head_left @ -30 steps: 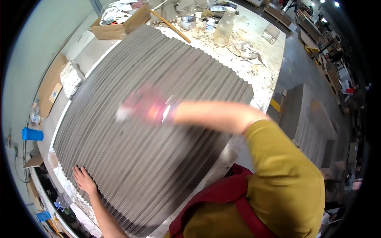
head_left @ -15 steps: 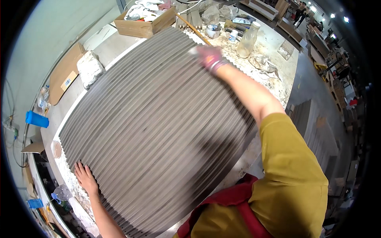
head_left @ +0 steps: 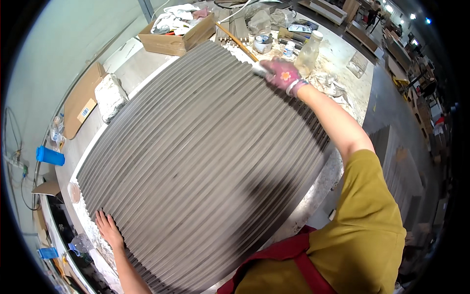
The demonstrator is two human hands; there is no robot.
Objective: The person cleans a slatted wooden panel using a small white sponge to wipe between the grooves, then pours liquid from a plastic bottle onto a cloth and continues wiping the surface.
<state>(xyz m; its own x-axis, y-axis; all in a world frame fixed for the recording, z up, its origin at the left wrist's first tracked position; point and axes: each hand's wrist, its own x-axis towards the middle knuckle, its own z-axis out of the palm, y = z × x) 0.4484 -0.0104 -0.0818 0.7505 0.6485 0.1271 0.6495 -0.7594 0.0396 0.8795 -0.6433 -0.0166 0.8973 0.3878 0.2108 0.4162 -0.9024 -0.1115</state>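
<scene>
Head view: the ribbed grey panel fills the table's middle, my bare left hand flat with fingers slightly spread on its near-left edge, presumably steadying it. My gloved right hand pinches a blurred white wad at the far edge: bottle just beyond, open room nearer.

Upper centre, the gloved right hand holds something white at a ribbed grey panel. The left hand rests on the panel's lower-left edge. A cardboard box of cloths stands upper left.
</scene>
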